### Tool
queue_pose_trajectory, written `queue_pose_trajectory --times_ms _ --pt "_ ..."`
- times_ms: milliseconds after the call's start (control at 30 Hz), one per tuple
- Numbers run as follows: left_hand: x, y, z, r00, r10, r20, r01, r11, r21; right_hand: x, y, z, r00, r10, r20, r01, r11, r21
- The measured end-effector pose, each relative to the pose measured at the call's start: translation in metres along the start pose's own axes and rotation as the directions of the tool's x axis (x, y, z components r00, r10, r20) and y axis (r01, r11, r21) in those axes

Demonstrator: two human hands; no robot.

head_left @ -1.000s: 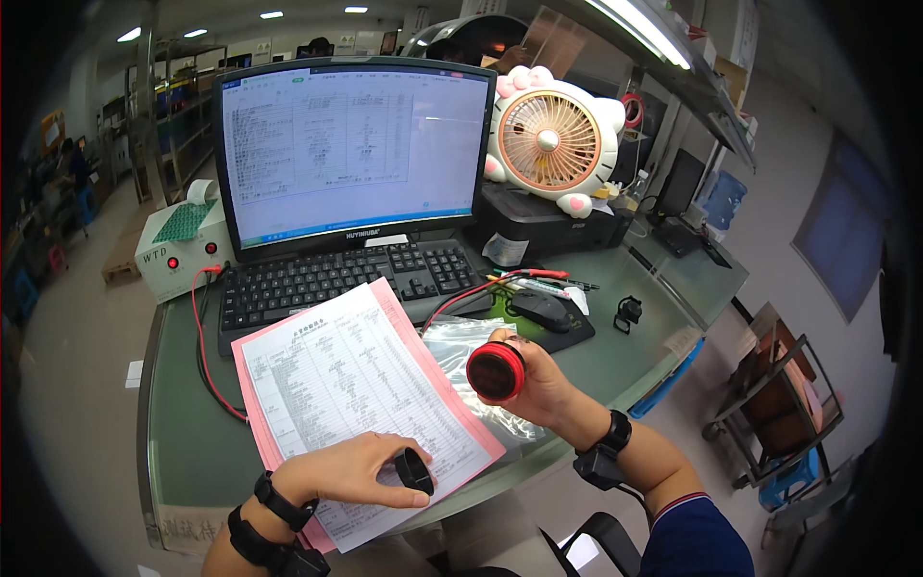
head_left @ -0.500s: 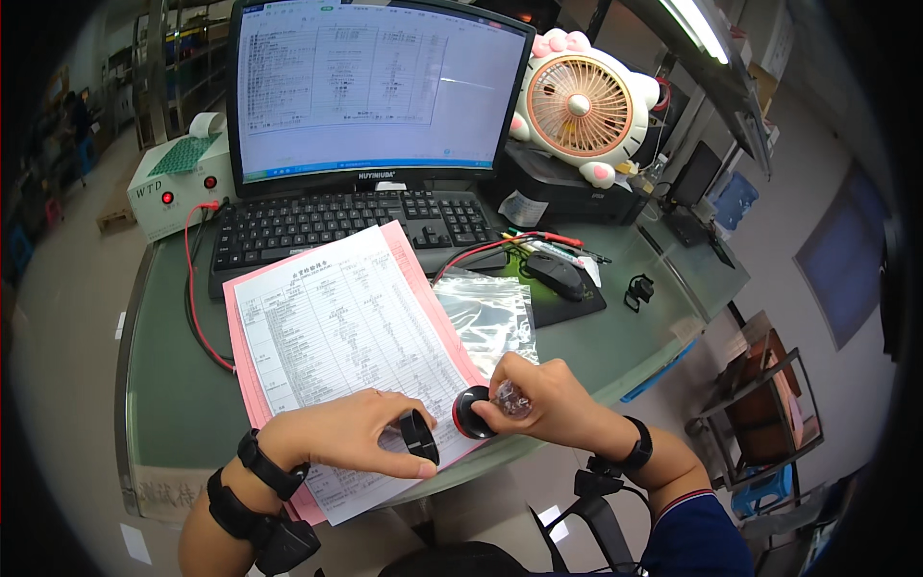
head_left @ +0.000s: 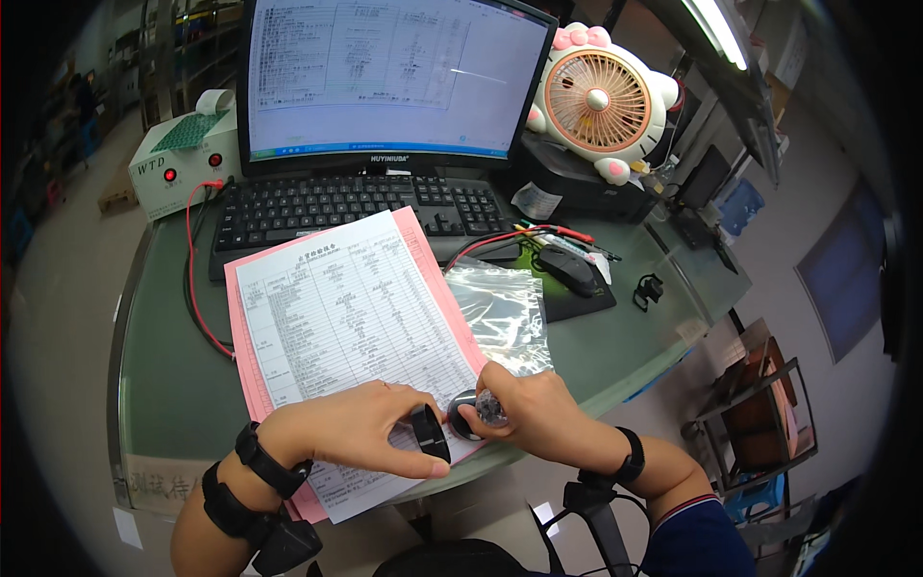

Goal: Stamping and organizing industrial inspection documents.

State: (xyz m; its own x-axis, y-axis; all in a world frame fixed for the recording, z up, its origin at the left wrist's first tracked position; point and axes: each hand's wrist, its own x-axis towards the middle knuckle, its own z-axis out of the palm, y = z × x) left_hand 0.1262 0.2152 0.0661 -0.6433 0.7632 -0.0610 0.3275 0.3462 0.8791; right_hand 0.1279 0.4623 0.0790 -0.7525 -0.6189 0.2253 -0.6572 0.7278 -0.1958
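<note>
A printed table form (head_left: pixel 346 298) lies on pink sheets (head_left: pixel 247 375) at the desk's front edge. My right hand (head_left: pixel 543 413) is closed around the clear faceted handle of a stamp (head_left: pixel 463 415) with a round dark base. The stamp stands at the form's lower right edge; its underside is hidden, and I cannot tell whether it touches the paper. Over the lower part of the form, my left hand (head_left: pixel 361 423) grips a round black cap (head_left: pixel 430 435) between thumb and fingers, close beside the stamp.
Beyond the papers are a black keyboard (head_left: pixel 356 207) and a monitor (head_left: pixel 385 77). A clear plastic bag (head_left: pixel 500 317) lies right of the form, near a mouse (head_left: pixel 565 270) and red and black leads. A white box with red lights (head_left: pixel 183 163) stands left; a cat-shaped fan (head_left: pixel 598 100) stands right.
The stamp has turned from tilted, with its red rim showing, to more upright, its base facing down. It is now nearer the cap. The view has shifted slightly.
</note>
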Motion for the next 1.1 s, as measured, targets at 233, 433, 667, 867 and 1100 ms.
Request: queue_pose_trajectory --times_ms 233,433,667,867,1100 --pt "0.002 0.008 -0.008 0.989 -0.089 0.119 0.084 0.995 0.046 0.005 0.005 0.005 1.0 0.007 0.02 -0.008 0.998 0.069" --pt "-0.001 0.002 -0.002 0.999 0.005 -0.04 -0.005 1.0 0.0 0.006 0.004 0.006 0.999 0.021 0.034 -0.025 0.992 0.124" --pt "-0.001 0.007 -0.008 0.993 -0.101 0.061 0.1 0.995 0.016 0.008 0.003 0.002 0.998 -0.019 0.056 0.015 0.996 0.083" --pt "-0.001 0.005 -0.006 1.0 -0.007 -0.023 0.009 0.998 0.069 0.007 0.004 0.0 0.998 0.041 0.054 -0.05 0.982 0.18" --pt "-0.003 0.0 -0.01 0.99 -0.131 0.058 0.142 0.939 -0.313 0.023 0.013 -0.041 0.952 0.214 0.22 -0.272 0.255 0.928"
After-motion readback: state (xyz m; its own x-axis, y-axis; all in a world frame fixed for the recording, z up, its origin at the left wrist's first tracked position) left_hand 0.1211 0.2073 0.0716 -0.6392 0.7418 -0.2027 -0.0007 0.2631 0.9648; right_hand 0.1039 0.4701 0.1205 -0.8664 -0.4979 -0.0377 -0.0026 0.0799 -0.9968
